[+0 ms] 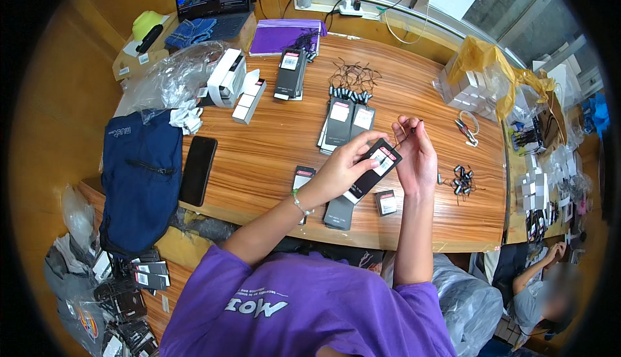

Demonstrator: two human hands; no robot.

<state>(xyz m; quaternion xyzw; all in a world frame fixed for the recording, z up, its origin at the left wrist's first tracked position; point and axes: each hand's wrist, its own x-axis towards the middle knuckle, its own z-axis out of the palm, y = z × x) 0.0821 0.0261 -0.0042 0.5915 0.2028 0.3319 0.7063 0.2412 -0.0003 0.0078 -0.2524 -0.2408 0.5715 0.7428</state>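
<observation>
My left hand (346,169) grips a black hang tag (375,174) with a white barcode label, tilted in front of my chest. Up at its top corner, my right hand (417,156) pinches a thin dark cord (405,138) between thumb and fingertips, palm turned up. Beneath my hands lie a dark grey tag (339,215) and a small dark box (386,203). Another tag (303,177) is partly covered by my left wrist. Just beyond, stacked tags (339,121) lie beside a row of small cylindrical cord ends (350,94) with their cords fanned out.
On the left are a black phone (198,171), a navy bag (141,176) and white boxes (228,79). More tags (289,72) are stacked at the back. To the right lie loose corded cylinders (461,181) and a bag of boxes (475,82). A co-worker (543,292) sits lower right.
</observation>
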